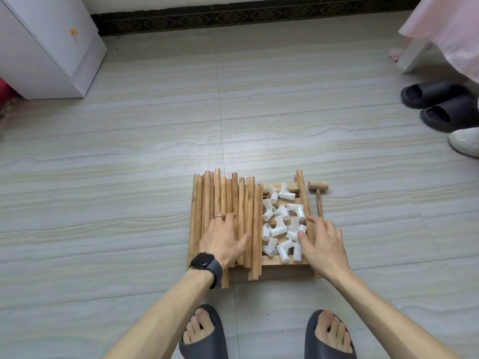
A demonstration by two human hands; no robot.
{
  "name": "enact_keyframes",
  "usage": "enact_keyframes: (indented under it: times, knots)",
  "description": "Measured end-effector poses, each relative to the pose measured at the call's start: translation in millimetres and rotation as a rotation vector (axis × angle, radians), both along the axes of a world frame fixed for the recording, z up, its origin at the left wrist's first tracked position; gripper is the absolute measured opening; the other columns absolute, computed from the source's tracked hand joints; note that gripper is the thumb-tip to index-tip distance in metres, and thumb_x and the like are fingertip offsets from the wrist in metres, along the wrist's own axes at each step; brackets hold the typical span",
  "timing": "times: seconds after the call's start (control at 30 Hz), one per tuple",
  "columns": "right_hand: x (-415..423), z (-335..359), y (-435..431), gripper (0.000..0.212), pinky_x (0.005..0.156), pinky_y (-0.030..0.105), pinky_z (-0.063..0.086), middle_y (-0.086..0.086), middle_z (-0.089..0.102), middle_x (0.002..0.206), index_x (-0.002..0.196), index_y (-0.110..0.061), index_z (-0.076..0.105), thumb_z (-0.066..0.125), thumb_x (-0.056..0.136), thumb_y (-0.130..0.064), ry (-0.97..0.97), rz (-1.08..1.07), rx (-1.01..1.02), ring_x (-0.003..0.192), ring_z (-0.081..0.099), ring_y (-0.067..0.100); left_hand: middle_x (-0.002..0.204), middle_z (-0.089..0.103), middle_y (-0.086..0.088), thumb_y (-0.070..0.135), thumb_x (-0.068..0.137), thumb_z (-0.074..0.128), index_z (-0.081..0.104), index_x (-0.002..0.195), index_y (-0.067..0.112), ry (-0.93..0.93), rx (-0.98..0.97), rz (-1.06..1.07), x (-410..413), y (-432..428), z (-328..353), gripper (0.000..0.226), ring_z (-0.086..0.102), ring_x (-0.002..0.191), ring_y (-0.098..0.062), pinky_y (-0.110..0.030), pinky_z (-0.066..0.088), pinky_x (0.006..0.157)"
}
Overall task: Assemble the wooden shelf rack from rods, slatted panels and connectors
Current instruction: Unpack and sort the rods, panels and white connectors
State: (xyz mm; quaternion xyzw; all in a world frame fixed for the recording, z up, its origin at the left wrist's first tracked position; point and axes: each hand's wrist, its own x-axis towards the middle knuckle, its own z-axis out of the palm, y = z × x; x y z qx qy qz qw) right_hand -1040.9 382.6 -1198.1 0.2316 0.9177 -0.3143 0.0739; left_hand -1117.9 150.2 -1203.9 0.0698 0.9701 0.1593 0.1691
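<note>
rods [225,203] — tan wood | connectors [281,224] — white | floor [129,151] — grey, wavy-streaked

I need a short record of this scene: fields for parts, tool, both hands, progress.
rods: wooden rods side by side on the slatted panel
connectors: white connectors loose on the panel, right of the rods
tool: wooden mallet on the floor beside the panel
left hand: flat on the rods
right hand: fingers spread over the connectors' right edge
progress: nothing joined yet
</note>
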Motion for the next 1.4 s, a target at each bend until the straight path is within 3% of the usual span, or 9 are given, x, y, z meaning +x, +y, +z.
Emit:
enact_keyframes:
  times: [0.17, 0.3, 0.53, 0.67, 0.8, 0.9, 1.0, 1.07, 1.4]
  knots:
    - [-31.5, 1.4, -29.1, 0.037, 0.096, 0.036, 0.046, -0.001, 0.064, 0.122, 0.13, -0.021, 0.059, 0.055, 0.098, -0.038, 0.033, 0.226, 0.054, 0.12, 0.053, 0.021, 0.137, 0.043, -0.01, 0.062, 0.086, 0.061, 0.034, 0.141, 0.019, -0.178, 0.028, 0.13, 0.2, 23.5, -10.2, 0.075, 0.055, 0.117, -0.03, -0.04, 0.052, 0.085]
    - [-47.6, -8.2, -50.4, 0.046, 0.087, 0.033, 0.047, -0.004, 0.069, 0.117, 0.132, -0.018, 0.06, 0.054, 0.097, -0.047, -0.194, 0.277, -0.035, 0.114, 0.061, 0.02, 0.136, 0.044, -0.011, 0.058, 0.085, 0.066, 0.034, 0.141, 0.02, -0.213, 0.133, 0.205, 0.2, 24.8, -16.0, 0.075, 0.059, 0.112, -0.034, -0.038, 0.049, 0.084]
    - [-74.4, -4.8, -66.2, 0.059, 0.074, 0.038, 0.058, 0.002, 0.071, 0.084, 0.094, -0.01, 0.067, 0.055, 0.09, -0.067, -0.319, 0.241, 0.063, 0.086, 0.067, 0.024, 0.106, 0.06, 0.004, 0.036, 0.091, 0.07, 0.043, 0.148, 0.027, -0.257, 0.307, 0.16, -0.2, -2.6, -16.4, 0.064, 0.057, 0.098, -0.013, -0.022, 0.045, 0.084]
    - [-81.3, 1.4, -80.3, 0.053, 0.08, 0.041, 0.056, 0.006, 0.068, 0.098, 0.091, -0.013, 0.061, 0.063, 0.087, -0.066, -0.314, 0.226, 0.131, 0.098, 0.065, 0.029, 0.091, 0.06, 0.011, 0.031, 0.086, 0.077, 0.05, 0.144, 0.033, -0.28, 0.433, 0.257, 5.0, -8.9, -16.9, 0.063, 0.056, 0.084, -0.001, -0.004, 0.04, 0.067]
    - [-83.9, -0.8, -89.0, 0.054, 0.072, 0.038, 0.05, 0.005, 0.067, 0.095, 0.077, -0.016, 0.055, 0.064, 0.085, -0.068, -0.328, 0.162, 0.112, 0.099, 0.064, 0.029, 0.095, 0.063, 0.006, 0.022, 0.088, 0.074, 0.057, 0.138, 0.028, -0.329, 0.49, 0.244, 1.4, -10.1, -13.5, 0.053, 0.063, 0.091, -0.008, -0.013, 0.049, 0.076]
    - [-87.3, -1.6, -90.5, 0.055, 0.068, 0.035, 0.05, 0.002, 0.067, 0.084, 0.074, -0.017, 0.055, 0.066, 0.083, -0.071, -0.377, 0.144, 0.083, 0.093, 0.066, 0.026, 0.109, 0.057, 0.005, 0.025, 0.09, 0.065, 0.066, 0.119, 0.031, -0.122, 0.336, 0.278, -8.1, -17.1, -6.1, 0.03, 0.06, 0.105, -0.013, -0.021, 0.043, 0.077]
    - [-87.3, -4.5, -88.4, 0.056, 0.073, 0.038, 0.059, 0.001, 0.068, 0.078, 0.078, -0.015, 0.059, 0.067, 0.082, -0.07, -0.406, 0.134, 0.02, 0.081, 0.07, 0.023, 0.13, 0.044, -0.002, 0.037, 0.086, 0.068, 0.05, 0.134, 0.032, -0.013, 0.193, 0.427, -15.7, -35.6, -6.2, 0.051, 0.045, 0.124, -0.022, -0.031, 0.043, 0.09]
    - [-86.6, -7.8, -86.8, 0.053, 0.076, 0.041, 0.062, 0.002, 0.07, 0.08, 0.083, -0.013, 0.063, 0.068, 0.084, -0.066, -0.41, 0.106, -0.055, 0.078, 0.071, 0.022, 0.142, 0.038, -0.011, 0.045, 0.082, 0.072, 0.035, 0.147, 0.022, -0.155, 0.145, 0.52, -21.2, -51.1, -11.9, 0.078, 0.041, 0.132, -0.031, -0.041, 0.042, 0.104]
    - [-91.2, -7.5, -91.7, 0.038, 0.074, 0.043, 0.062, 0.003, 0.073, 0.074, 0.08, -0.012, 0.069, 0.059, 0.085, -0.048, -0.393, 0.094, -0.105, 0.07, 0.071, 0.023, 0.108, 0.065, -0.001, 0.039, 0.074, 0.071, 0.054, 0.123, 0.013, -0.334, 0.246, 0.613, -35.7, -79.4, -17.0, 0.058, 0.061, 0.095, -0.022, -0.033, 0.053, 0.08]
